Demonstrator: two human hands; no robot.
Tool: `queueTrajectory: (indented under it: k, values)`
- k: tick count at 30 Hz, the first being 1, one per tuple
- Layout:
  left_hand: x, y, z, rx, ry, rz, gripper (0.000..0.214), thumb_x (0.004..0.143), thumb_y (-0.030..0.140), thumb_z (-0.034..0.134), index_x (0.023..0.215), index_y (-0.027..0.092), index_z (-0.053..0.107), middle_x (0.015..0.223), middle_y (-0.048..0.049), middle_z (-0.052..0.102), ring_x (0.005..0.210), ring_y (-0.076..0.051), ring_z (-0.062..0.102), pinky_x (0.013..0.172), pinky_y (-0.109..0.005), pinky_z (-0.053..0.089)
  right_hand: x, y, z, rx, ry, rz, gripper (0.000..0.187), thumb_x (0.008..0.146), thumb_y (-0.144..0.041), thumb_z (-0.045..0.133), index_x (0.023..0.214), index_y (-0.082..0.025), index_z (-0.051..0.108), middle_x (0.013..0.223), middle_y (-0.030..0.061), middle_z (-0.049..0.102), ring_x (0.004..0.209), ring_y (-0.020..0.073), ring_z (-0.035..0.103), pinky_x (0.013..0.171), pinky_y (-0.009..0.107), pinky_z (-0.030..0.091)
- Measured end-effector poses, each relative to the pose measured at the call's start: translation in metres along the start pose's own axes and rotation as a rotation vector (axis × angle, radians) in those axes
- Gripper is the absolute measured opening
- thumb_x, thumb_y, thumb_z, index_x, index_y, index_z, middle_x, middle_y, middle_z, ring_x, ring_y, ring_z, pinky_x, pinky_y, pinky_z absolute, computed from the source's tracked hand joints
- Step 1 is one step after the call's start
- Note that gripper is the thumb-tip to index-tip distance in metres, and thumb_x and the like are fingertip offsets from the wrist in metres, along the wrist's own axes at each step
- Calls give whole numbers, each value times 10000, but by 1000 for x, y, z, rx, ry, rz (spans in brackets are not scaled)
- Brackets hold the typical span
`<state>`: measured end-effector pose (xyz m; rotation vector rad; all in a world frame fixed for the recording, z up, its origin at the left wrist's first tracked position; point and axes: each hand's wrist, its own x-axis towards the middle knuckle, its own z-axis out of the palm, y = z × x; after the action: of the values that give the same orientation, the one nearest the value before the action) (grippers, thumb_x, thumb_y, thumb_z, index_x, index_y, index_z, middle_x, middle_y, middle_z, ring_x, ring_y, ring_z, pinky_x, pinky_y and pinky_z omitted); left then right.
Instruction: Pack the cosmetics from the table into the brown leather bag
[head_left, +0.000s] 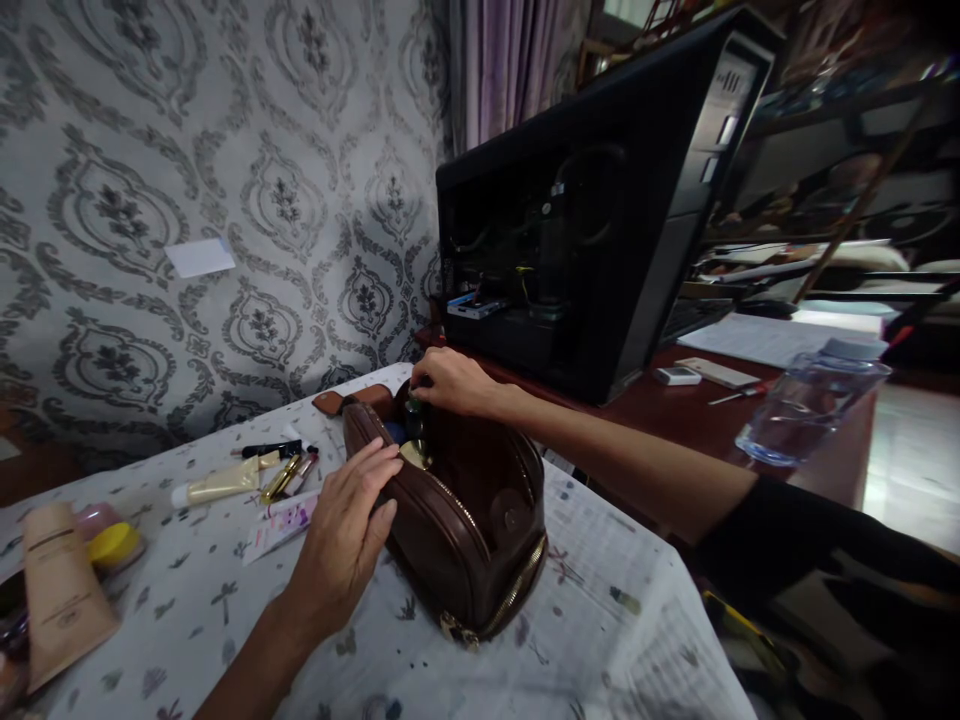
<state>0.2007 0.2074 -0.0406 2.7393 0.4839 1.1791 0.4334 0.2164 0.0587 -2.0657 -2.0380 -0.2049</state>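
A brown leather zip pouch (465, 530) lies open on the patterned tablecloth (600, 640). My left hand (345, 540) rests on its near left side, fingers bent over the open rim, holding it apart. My right hand (450, 382) reaches over the far end of the opening, fingers pinched on a small dark green item (414, 412) standing inside the pouch. A pale item (411, 453) shows inside beside it.
Cosmetic tubes and sticks (247, 478) lie left of the pouch, a tan tube (60, 590) and a yellow lid (112, 545) further left. A black open computer case (592, 210) stands behind, a clear plastic bottle (802, 405) at right on the wooden desk.
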Motion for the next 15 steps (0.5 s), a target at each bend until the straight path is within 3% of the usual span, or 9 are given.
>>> queueTrajectory:
  k: [5,9,12,15]
  values:
    - [-1,-1,0,18,-12,14,352,1026,217,434,1373,248,489,1466,-75,577,1455,-215,430,1163,-426,402,1,2,-1,11,6,-10,220,932,-240,628,1112,-181,740,1207,92,693,1146,223,612,919,277,454]
    - [0,-1,-1,34,-25,29,365,1031,217,423,1394,238,464,1496,-92,548,1477,-215,398,1176,-427,389,-5,-3,-6,56,92,-15,178,944,-196,595,1015,-157,754,1127,96,709,1054,207,622,876,270,440]
    - [0,-2,-1,56,-20,47,378,1032,213,419,1407,228,455,1520,-104,520,1486,-218,383,1179,-426,390,-20,-17,-10,111,199,-60,169,954,-224,600,878,-143,727,994,90,702,950,194,609,830,273,432]
    - [-2,-4,0,74,-11,62,398,1029,216,423,1425,216,450,1523,-117,513,1471,-238,407,1169,-446,413,-47,-40,-10,191,290,-198,239,982,-274,578,803,-155,683,904,74,677,907,190,586,818,286,444]
